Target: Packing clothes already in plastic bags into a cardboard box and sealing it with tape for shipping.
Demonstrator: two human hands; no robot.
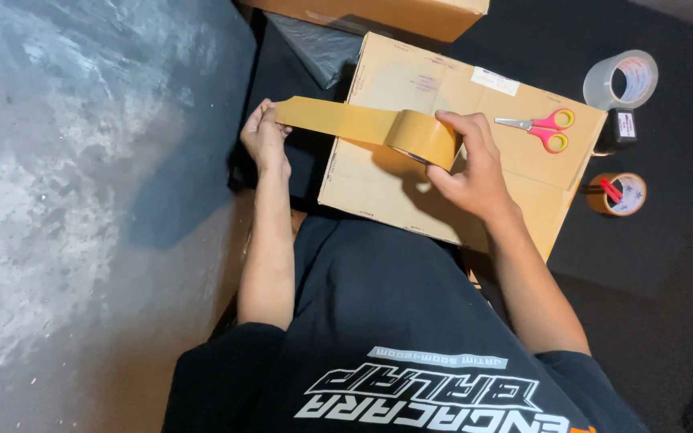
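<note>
Brown tape roll [424,138] gripped by right hand [471,164]; strip end [294,111] pinched by left hand [265,140], above box [443,188]. Scissors [543,128] on box, right.

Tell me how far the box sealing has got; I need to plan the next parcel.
Done: the cardboard box lies with its flaps closed flat. In hand: the right hand holds the brown tape roll above it, while the left hand pinches the pulled-out strip. Left: no tape shows on the box seam, and the strip is uncut; the scissors lie untouched on the box.
</note>
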